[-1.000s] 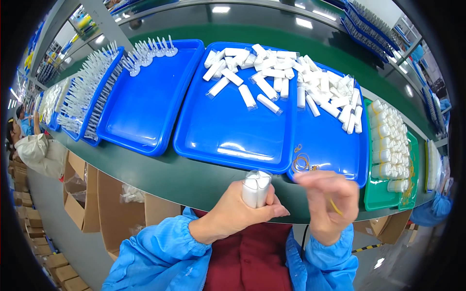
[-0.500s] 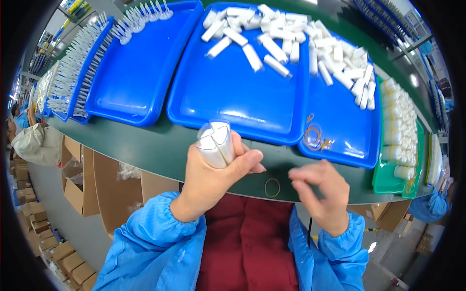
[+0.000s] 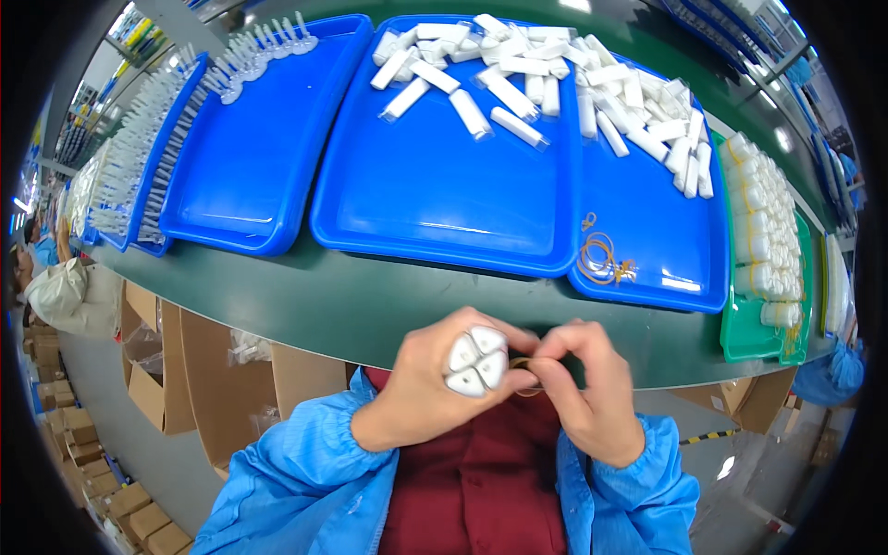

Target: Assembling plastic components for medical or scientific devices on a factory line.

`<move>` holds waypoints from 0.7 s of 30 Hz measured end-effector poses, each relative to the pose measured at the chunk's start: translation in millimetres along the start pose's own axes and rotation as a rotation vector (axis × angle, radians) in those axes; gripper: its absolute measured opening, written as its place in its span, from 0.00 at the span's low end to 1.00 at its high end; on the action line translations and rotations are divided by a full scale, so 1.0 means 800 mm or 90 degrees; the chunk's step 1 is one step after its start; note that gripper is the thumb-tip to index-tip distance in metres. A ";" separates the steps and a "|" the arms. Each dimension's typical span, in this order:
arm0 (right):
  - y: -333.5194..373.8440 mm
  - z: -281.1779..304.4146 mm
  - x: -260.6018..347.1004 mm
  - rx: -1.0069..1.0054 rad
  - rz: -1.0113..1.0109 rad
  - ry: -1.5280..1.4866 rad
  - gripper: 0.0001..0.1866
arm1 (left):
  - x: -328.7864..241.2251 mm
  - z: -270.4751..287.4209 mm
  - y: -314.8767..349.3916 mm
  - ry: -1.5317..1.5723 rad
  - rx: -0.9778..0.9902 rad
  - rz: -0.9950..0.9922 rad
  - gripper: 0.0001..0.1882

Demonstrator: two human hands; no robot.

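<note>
My left hand [image 3: 413, 393] is wrapped round a bundle of white wedge-shaped pieces [image 3: 477, 359], their ends turned up toward me and pressed together into a rounded cluster. Close beside it, my right hand [image 3: 595, 398] pinches a tan rubber band [image 3: 525, 364]. The band stretches across to the left hand's fingertips, and part of it is hidden behind the fingers. Both hands are over the near edge of the green table [image 3: 370, 305].
Blue trays hold loose white wrapped pieces [image 3: 470, 113] and a few rubber bands [image 3: 601, 261]. A green tray [image 3: 740, 338] at right carries banded white bundles [image 3: 763, 227]. Left stand a blue tray [image 3: 250, 157] and upright nozzle-like parts [image 3: 139, 157]. Cardboard boxes [image 3: 208, 379] sit below the edge.
My right hand has picked the rubber band off the table and moved left to the other hand. The left hand has moved right and nearer, tipping the bundle's ends toward me.
</note>
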State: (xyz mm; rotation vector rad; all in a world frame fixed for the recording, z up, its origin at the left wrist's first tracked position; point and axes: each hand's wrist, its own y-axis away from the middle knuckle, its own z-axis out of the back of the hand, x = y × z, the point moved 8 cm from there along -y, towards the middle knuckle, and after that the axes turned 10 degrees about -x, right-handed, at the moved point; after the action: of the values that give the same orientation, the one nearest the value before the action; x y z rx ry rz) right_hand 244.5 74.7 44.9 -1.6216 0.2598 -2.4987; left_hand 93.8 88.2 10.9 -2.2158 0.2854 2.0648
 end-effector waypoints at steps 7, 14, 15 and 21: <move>0.001 0.022 -0.018 -0.217 -0.101 -0.521 0.20 | 0.006 -0.013 -0.012 0.130 0.036 0.110 0.14; -0.010 -0.036 0.056 0.176 0.431 0.185 0.56 | -0.002 -0.030 0.014 -0.072 0.152 -0.204 0.12; -0.011 -0.034 0.050 0.227 0.426 0.262 0.54 | 0.005 -0.038 0.017 -0.171 0.163 -0.160 0.16; 0.011 0.027 0.037 0.240 0.352 0.103 0.28 | -0.006 0.004 -0.005 0.185 0.129 0.114 0.15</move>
State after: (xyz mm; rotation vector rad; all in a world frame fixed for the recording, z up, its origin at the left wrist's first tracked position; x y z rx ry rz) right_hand 252.6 58.2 78.1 -1.0298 0.2025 -2.0917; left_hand 91.2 93.3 15.1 -2.4315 0.7071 1.6915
